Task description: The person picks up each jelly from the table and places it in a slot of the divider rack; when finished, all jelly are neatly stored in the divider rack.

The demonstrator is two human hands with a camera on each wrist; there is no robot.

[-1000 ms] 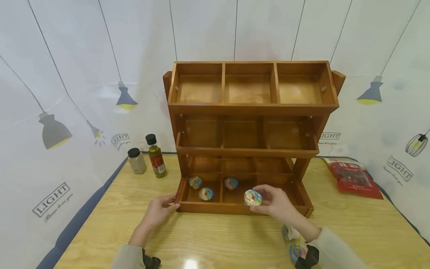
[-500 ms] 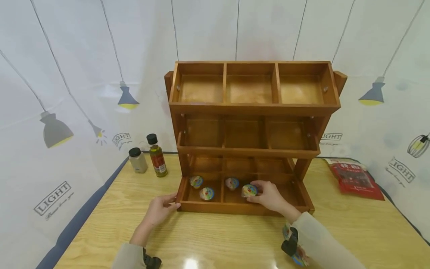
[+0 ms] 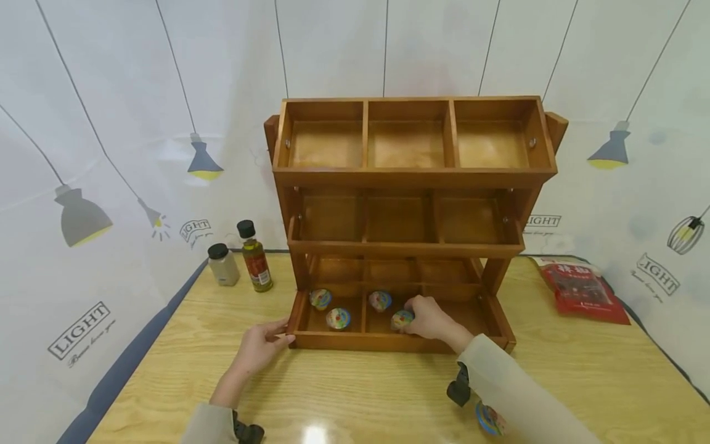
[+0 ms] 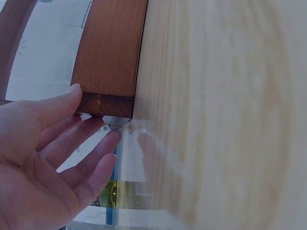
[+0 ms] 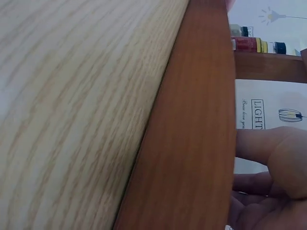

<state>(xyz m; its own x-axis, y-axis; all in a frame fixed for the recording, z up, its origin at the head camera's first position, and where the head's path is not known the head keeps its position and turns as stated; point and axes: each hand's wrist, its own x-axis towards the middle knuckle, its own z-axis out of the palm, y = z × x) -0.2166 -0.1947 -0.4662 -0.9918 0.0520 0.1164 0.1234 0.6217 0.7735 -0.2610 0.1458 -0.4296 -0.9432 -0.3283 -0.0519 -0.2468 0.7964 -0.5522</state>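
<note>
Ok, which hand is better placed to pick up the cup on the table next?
Right hand, probably: the cup lies beside that sleeve, though this hand has another cup to release. The left hand is farther off, touching the rack.

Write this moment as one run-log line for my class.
right hand: pinches small cup in middle compartment of bottom tier, beside another cup | left hand: holds left end of rack | bottom-left compartment: two cups

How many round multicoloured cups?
5 cups: two in the brown wooden rack's bottom left compartment, two bottom middle, one on the wooden table; the beige right sleeve may hide others.
</note>
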